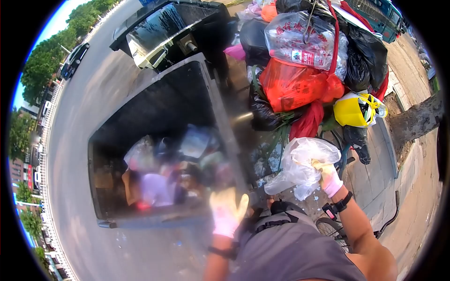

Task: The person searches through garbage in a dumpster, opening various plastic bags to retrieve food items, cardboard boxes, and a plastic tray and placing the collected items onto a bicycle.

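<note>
Holding a crumpled clear plastic bag [300,164] to the right of the large dark bin [150,107] looks like the step in hand. The bag hangs from the right hand [327,175], whose gloved fingers are clamped on its right side. The left hand [227,208], well apart from it, has its fingers spread and appears to hold nothing; it is blurred at the bin's near edge, and I cannot tell whether it touches the rim.

As a judgement, the next move calls for keeping the thin, loose plastic gathered, with the left hand free to help.

Inside the bin, mixed rubbish lies toward the near side, with a pale purple bag [157,189] among it, too blurred for any writing to show.

Beyond the clear bag, a pile holds a red bag [293,84] with dark printed characters and, above it, a see-through sack [286,33] with red characters and a red-and-white label [303,57]; none reads surely. A yellow bag [349,111] sits at the right, near a tree trunk [417,124]. A second bin [145,57] stands far left, beside the road [75,140].
</note>
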`<action>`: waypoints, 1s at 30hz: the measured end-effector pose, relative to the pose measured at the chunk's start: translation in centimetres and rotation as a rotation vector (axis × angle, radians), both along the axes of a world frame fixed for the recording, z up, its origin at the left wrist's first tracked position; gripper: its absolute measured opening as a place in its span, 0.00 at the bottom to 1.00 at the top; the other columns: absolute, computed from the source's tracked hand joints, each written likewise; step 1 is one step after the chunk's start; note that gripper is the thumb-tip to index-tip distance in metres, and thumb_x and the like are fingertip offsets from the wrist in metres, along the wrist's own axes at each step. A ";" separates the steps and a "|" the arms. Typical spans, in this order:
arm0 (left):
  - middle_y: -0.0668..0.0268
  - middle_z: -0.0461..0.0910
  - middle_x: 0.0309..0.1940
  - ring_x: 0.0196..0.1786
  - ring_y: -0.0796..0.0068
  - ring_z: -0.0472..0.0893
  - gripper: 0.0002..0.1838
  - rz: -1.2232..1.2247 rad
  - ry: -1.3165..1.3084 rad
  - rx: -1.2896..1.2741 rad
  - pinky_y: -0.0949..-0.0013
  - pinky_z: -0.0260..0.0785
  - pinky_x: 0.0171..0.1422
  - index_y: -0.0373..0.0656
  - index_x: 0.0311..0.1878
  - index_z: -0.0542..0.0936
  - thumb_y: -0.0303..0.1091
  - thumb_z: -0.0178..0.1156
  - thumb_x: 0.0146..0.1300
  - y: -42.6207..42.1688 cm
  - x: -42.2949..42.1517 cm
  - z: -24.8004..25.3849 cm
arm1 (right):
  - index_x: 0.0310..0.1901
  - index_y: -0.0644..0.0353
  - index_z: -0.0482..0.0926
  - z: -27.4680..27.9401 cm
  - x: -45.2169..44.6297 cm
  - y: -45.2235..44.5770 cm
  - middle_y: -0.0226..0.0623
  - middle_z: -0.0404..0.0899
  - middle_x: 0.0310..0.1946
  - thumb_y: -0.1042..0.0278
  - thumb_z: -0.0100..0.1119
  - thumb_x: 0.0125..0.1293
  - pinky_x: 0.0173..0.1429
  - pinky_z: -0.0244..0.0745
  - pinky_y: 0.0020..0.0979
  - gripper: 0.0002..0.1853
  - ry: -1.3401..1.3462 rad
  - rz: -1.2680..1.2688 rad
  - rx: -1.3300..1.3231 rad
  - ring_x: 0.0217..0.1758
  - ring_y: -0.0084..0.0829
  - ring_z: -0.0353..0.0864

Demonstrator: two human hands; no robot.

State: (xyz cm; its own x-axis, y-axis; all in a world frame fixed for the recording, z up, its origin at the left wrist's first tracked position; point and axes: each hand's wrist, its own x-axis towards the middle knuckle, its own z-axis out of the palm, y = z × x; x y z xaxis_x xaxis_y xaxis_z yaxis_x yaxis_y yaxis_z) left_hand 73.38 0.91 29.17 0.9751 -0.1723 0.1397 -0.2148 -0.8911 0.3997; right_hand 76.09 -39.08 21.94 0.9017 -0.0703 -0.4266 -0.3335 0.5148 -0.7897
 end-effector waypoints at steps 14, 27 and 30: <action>0.51 0.86 0.60 0.64 0.50 0.82 0.29 0.085 -0.021 -0.036 0.41 0.59 0.80 0.33 0.62 0.83 0.50 0.66 0.71 0.8 -0.5 -0.3 | 0.63 0.70 0.82 5.5 6.0 0.0 0.43 0.86 0.62 0.72 0.56 0.79 0.70 0.79 0.38 0.17 -0.390 0.392 -0.612 0.63 0.37 0.85; 0.50 0.79 0.72 0.77 0.44 0.74 0.29 -0.220 -0.073 -0.270 0.39 0.54 0.87 0.37 0.71 0.80 0.46 0.64 0.74 6.8 -4.3 -1.0 | 0.53 0.66 0.85 20.0 9.3 18.6 0.44 0.89 0.49 0.79 0.62 0.72 0.58 0.82 0.34 0.10 -0.647 0.572 -0.840 0.52 0.35 0.88; 0.51 0.80 0.68 0.73 0.47 0.76 0.27 -0.342 -0.090 -0.200 0.37 0.56 0.85 0.38 0.68 0.81 0.41 0.67 0.70 6.8 -4.5 0.6 | 0.47 0.64 0.85 19.6 8.2 20.6 0.39 0.88 0.46 0.78 0.66 0.69 0.55 0.82 0.34 0.07 -0.629 0.538 -0.626 0.48 0.31 0.86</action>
